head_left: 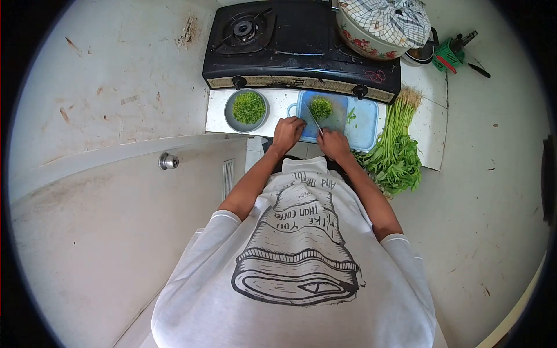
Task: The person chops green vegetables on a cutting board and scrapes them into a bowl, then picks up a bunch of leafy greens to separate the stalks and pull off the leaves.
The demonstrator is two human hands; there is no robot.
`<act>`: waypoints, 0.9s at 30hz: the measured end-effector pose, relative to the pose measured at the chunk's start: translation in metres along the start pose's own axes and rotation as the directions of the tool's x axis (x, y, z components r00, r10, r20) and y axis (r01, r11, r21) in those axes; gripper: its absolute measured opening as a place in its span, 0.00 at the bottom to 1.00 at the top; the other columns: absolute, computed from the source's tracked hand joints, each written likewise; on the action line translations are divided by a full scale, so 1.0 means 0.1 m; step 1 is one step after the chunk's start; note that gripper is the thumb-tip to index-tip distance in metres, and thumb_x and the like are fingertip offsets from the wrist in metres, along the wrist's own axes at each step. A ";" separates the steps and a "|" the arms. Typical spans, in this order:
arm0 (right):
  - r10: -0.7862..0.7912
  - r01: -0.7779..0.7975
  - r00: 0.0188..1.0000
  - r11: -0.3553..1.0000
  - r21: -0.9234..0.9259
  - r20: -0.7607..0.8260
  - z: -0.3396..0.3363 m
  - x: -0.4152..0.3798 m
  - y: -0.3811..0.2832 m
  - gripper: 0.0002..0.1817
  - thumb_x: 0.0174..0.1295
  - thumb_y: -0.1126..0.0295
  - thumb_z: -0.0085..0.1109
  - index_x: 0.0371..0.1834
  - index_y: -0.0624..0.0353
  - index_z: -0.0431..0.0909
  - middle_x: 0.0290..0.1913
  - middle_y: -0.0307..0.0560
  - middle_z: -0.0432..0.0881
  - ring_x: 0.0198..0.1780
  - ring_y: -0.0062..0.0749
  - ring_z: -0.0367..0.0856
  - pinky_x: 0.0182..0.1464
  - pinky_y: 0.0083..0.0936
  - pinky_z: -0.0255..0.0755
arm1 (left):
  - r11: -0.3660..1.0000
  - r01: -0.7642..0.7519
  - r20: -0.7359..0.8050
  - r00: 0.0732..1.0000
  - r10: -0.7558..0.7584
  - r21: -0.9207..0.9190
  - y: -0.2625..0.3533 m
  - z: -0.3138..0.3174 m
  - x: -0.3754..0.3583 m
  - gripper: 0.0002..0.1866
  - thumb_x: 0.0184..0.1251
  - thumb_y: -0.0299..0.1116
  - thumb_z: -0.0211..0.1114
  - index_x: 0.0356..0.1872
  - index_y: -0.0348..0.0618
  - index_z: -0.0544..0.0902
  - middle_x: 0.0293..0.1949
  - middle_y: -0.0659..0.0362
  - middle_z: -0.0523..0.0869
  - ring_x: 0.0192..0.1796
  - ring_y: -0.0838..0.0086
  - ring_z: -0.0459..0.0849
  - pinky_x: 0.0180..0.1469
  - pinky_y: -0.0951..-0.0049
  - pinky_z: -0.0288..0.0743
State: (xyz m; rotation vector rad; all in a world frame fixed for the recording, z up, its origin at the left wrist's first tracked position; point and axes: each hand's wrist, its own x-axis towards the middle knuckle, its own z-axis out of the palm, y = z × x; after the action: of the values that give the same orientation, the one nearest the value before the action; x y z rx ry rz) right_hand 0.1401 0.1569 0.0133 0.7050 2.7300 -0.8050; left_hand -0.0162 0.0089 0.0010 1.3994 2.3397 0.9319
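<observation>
My right hand (333, 144) is closed around the handle of a knife (314, 120), whose blade points up and left over a blue cutting board (362, 132). Beside the blade, a small heap of finely chopped greens (321, 108) lies on the board. At the board's lower left edge rests my left hand (288, 133), fingers curled together; what they hold, if anything, is hidden. A grey bowl (228, 119) with more chopped greens in it stands left of the board. A few loose leaf bits (351, 115) are on the board's right part.
A black gas stove (301, 35) stands behind the board, carrying a large flowered pot (371, 43) covered with a checked cloth (400, 20). Long leafy greens with roots (400, 139) hang over the counter edge at right. A green basket (449, 53) holds utensils.
</observation>
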 end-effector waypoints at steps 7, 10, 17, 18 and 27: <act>-0.101 0.101 0.995 0.995 0.014 0.008 0.11 -0.07 0.01 0.19 0.73 0.56 0.54 0.44 0.65 0.80 0.29 0.67 0.86 0.33 0.65 0.88 0.41 0.57 0.82 | 0.999 -0.012 -0.012 1.000 0.012 0.031 -0.02 0.03 0.02 0.04 0.63 0.28 0.69 0.36 0.45 0.89 0.34 0.55 0.88 0.41 0.57 0.87 0.44 0.56 0.78; -0.105 0.105 0.994 0.994 0.006 -0.009 0.10 -0.10 -0.03 0.19 0.73 0.56 0.54 0.43 0.65 0.80 0.29 0.67 0.86 0.33 0.65 0.88 0.41 0.56 0.82 | 1.000 -0.003 -0.019 1.000 0.004 0.022 -0.01 0.03 0.02 0.04 0.62 0.28 0.69 0.36 0.44 0.89 0.34 0.55 0.88 0.40 0.56 0.87 0.43 0.55 0.78; -0.084 0.084 0.995 0.996 0.001 0.052 0.10 -0.06 -0.02 0.19 0.74 0.57 0.53 0.43 0.65 0.80 0.33 0.66 0.88 0.37 0.62 0.89 0.44 0.54 0.83 | 0.998 -0.013 -0.040 0.999 0.010 -0.066 -0.03 -0.01 0.00 0.09 0.57 0.22 0.70 0.39 0.43 0.92 0.37 0.53 0.88 0.43 0.56 0.88 0.45 0.59 0.83; -0.085 0.085 0.995 0.996 -0.004 0.057 0.11 -0.05 -0.02 0.19 0.74 0.57 0.53 0.43 0.66 0.80 0.33 0.66 0.88 0.38 0.62 0.89 0.44 0.54 0.83 | 0.997 -0.035 -0.049 0.998 0.031 -0.074 -0.04 -0.03 -0.01 0.10 0.57 0.22 0.70 0.40 0.43 0.92 0.38 0.53 0.88 0.43 0.56 0.88 0.45 0.59 0.83; -0.088 0.091 0.993 0.995 -0.040 0.075 0.07 -0.02 -0.04 0.19 0.74 0.58 0.52 0.43 0.67 0.81 0.36 0.65 0.89 0.39 0.60 0.90 0.45 0.53 0.83 | 0.998 -0.027 0.050 0.998 0.029 -0.050 -0.06 -0.13 0.06 0.08 0.60 0.24 0.72 0.39 0.45 0.92 0.40 0.57 0.89 0.46 0.57 0.85 0.52 0.59 0.80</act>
State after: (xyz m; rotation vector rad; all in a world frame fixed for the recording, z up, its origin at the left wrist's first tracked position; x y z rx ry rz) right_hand 0.1402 0.1494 0.0098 0.5373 2.7204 -0.7719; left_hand -0.0300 0.0074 0.0076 1.4230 2.2505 0.9446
